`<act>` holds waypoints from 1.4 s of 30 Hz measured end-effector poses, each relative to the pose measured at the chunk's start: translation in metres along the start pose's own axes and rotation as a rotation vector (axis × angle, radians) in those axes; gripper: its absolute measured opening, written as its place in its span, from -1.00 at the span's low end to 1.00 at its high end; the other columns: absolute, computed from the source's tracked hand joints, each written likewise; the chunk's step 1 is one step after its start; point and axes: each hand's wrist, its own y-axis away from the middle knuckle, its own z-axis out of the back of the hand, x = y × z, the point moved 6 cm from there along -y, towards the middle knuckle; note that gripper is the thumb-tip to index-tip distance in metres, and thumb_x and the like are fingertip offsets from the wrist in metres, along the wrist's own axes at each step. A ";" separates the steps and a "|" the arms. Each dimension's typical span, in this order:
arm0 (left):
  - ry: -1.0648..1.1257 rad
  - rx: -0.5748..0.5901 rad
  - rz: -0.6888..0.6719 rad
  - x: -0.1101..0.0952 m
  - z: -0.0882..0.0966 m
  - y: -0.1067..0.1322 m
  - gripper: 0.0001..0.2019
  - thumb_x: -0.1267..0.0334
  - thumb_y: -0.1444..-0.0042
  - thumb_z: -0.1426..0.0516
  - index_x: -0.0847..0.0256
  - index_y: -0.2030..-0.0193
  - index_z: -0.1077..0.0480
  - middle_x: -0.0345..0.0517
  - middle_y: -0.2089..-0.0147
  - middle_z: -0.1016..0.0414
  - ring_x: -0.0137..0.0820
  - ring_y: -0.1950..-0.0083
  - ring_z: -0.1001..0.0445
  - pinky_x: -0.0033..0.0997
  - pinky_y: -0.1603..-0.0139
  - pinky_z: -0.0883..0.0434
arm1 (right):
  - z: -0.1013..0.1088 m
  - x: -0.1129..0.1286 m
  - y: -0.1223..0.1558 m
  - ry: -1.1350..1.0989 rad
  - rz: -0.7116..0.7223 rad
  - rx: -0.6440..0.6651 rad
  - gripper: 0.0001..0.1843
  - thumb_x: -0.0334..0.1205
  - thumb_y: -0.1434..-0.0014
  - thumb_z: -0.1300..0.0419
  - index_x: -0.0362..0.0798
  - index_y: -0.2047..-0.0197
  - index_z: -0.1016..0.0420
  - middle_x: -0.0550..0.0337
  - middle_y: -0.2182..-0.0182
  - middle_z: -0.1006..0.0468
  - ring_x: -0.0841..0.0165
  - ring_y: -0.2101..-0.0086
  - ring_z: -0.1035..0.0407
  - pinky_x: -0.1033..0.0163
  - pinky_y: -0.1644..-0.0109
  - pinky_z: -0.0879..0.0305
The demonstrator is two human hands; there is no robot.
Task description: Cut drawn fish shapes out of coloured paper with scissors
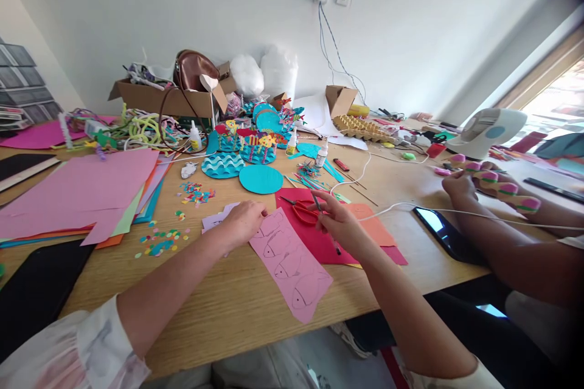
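The paper strip (pixel 291 264) at the lower centre is pink, patterned with dark fish outlines. Right of it, the large sheet (pixel 314 237) is red, the small sheet (pixel 381 230) orange, and the scissors (pixel 296 205) have red-orange handles. At centre, the round card (pixel 261 179) is plain turquoise; the wavy piece (pixel 223 165) beside it carries white waves on turquoise. Left, multicoloured confetti (pixel 162 244) dots the tan, wood-grained table (pixel 210 322). Upper left, the bag (pixel 196 70) is glossy brown.

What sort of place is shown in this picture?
It looks like a craft workspace: the table holds red-handled scissors, pink paper with drawn fish, and colourful paper scraps.
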 end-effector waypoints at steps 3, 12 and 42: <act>0.053 -0.080 -0.018 0.001 0.018 0.013 -0.78 0.50 -0.08 0.00 0.20 0.34 -0.44 -0.09 0.23 -0.51 -0.34 0.16 -0.45 -0.35 0.14 -0.33 | -0.006 0.000 0.007 0.202 -0.029 -0.004 -0.47 -0.46 -0.05 0.04 -0.06 -0.12 -0.28 0.11 0.38 -0.54 0.36 0.51 -0.35 0.26 0.40 -0.22; 0.408 -0.278 0.095 0.040 0.042 0.074 -0.87 0.29 -0.02 0.07 0.12 0.43 -0.28 -0.25 0.50 -0.36 -0.37 0.45 -0.34 -0.43 0.45 -0.24 | -0.011 -0.006 0.027 0.597 -0.034 0.067 -0.75 -0.41 -0.15 -0.01 -0.06 0.18 -0.47 0.04 0.28 -0.54 0.23 0.26 -0.42 0.27 0.33 -0.14; 1.337 -0.542 0.348 0.073 0.016 0.126 -0.70 0.16 0.06 -0.16 0.12 0.15 -0.31 -0.24 0.32 -0.54 -0.31 0.30 -0.51 -0.44 0.44 -0.36 | 0.017 0.022 -0.020 0.485 -0.180 0.009 -0.87 -0.27 -0.12 -0.11 -0.06 0.45 -0.36 0.17 0.56 -0.46 0.34 0.50 -0.37 0.28 0.46 -0.22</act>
